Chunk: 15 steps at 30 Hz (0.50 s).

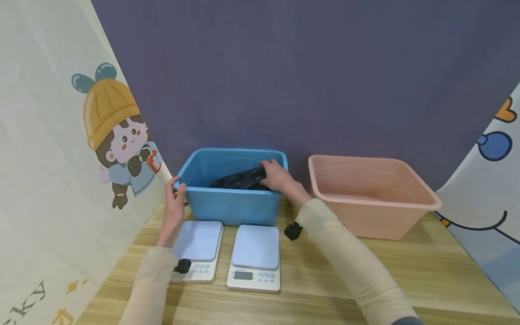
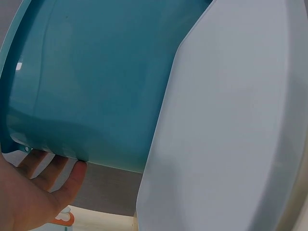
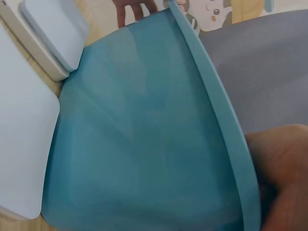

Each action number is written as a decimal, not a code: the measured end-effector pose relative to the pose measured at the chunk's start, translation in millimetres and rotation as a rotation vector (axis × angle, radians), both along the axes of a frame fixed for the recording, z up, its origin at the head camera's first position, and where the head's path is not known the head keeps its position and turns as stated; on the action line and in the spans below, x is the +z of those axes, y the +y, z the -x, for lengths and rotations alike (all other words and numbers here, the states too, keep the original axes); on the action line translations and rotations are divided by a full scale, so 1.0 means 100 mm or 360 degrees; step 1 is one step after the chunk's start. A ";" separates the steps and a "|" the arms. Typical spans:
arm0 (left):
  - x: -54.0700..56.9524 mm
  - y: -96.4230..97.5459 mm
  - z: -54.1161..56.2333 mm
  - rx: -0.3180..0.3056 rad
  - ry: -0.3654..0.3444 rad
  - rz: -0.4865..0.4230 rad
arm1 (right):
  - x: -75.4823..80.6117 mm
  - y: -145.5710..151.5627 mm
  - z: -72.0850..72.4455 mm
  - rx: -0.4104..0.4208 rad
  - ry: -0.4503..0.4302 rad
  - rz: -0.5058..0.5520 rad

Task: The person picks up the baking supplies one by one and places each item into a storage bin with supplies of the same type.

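Note:
A blue plastic bin stands at the back of the table. Inside it lies a black tray with round cups, like a muffin pan, tilted and partly hidden by the front wall. My right hand reaches over the bin's right front corner and holds the pan's right end between thumb and fingers. At the left front corner, my left hand grips the bin's rim. In the left wrist view its fingers lie against the outside of the bin. The right wrist view shows the right hand blurred behind the rim.
Two white kitchen scales, a left one and a right one, lie in front of the blue bin. A pink bin stands to the right. Behind hangs a dark curtain; printed cloths flank the wooden table.

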State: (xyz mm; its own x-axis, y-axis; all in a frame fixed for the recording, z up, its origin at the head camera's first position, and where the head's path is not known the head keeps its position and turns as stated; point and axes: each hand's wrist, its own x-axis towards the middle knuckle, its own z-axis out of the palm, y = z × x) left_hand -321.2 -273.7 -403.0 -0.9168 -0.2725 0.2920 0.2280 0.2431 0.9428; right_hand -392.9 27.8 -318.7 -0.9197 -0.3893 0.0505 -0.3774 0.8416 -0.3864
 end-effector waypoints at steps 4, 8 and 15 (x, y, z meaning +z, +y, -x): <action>-0.13 -0.04 0.11 0.0034 0.0021 0.0014 | -0.02 0.02 0.00 0.0100 0.0004 0.0045; -0.17 -0.05 0.14 0.0046 0.0039 0.0029 | -0.04 0.10 -0.01 0.0146 0.0012 0.0249; -0.18 -0.06 0.15 0.0050 0.0029 0.0013 | -0.01 0.25 -0.07 0.0121 0.0111 0.0483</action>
